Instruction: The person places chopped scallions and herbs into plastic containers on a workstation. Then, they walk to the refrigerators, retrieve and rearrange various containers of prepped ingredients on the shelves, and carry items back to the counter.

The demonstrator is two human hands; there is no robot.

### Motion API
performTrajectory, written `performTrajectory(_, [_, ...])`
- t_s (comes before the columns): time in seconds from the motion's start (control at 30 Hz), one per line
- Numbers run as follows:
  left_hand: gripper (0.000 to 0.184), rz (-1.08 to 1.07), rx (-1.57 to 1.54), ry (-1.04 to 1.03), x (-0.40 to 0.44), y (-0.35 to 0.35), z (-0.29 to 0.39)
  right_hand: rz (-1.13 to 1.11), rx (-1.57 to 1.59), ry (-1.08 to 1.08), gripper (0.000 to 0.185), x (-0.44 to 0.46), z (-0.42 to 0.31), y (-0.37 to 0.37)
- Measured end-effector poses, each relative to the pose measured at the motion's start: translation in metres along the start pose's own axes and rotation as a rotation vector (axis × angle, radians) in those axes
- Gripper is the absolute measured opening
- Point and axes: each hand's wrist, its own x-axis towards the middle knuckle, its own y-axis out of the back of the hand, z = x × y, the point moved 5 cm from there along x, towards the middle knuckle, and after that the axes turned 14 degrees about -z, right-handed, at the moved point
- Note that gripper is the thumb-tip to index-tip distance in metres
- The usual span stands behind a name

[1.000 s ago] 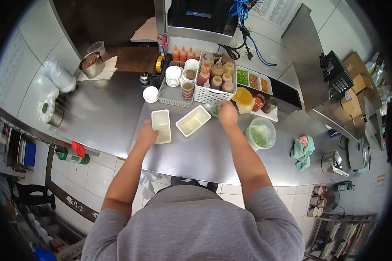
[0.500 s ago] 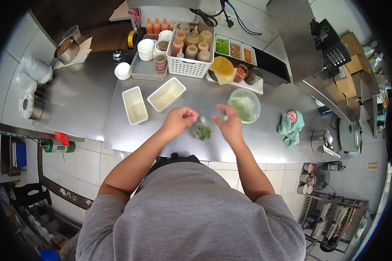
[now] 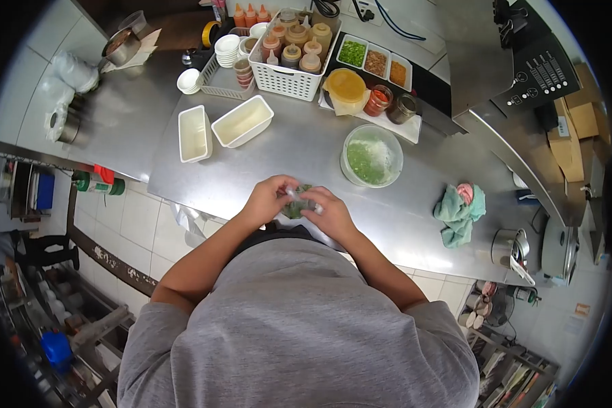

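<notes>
A small clear plastic bag with green leafy bits inside (image 3: 294,208) is between my hands, close to my body at the counter's front edge. My left hand (image 3: 269,200) has its fingers closed on the bag's upper left side. From the right, my right hand (image 3: 331,215) grips the same bag with bent fingers. Parts of the bag are hidden behind the fingers. Ahead and to the right stands a round clear tub (image 3: 372,156) with green contents and white powder on top.
Two white rectangular tubs (image 3: 243,121) stand ahead on the steel counter (image 3: 285,160). Behind are a white basket of sauce bottles (image 3: 287,83), trays of chopped toppings (image 3: 375,62) and jars (image 3: 378,100). A green cloth (image 3: 458,214) and a metal pot (image 3: 508,246) lie right.
My hands came together and closed on the bag, which was between them before. The bag is nearer my body. The camera view has shifted and turned slightly.
</notes>
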Motion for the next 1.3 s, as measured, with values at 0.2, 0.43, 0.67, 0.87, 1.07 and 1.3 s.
performTrajectory(0.2, [0.036,0.17,-0.629,0.175,0.002,-0.006,-0.005,0.011,0.194,-0.038,0.026,0.017,0.023,0.005])
performTrajectory(0.43, [0.029,0.343,-0.384,0.059,-0.005,0.0,0.021,-0.157,0.682,-0.213,0.01,0.023,0.03,0.006])
performTrajectory(0.67, [0.015,0.186,0.127,-0.074,-0.004,0.002,0.048,-0.236,0.558,-0.077,0.006,0.026,0.018,0.022])
performTrajectory(0.87, [0.007,0.106,-0.915,0.175,-0.008,-0.009,0.031,-0.033,0.899,-0.174,0.008,0.028,0.033,0.021])
performTrajectory(1.07, [0.014,0.126,-0.555,0.081,-0.006,0.007,0.036,-0.1,0.492,-0.079,0.01,0.025,-0.014,0.038])
performTrajectory(1.3, [0.028,0.256,-0.603,0.198,-0.005,0.06,0.028,0.363,0.208,0.093,0.013,0.022,-0.055,0.076])
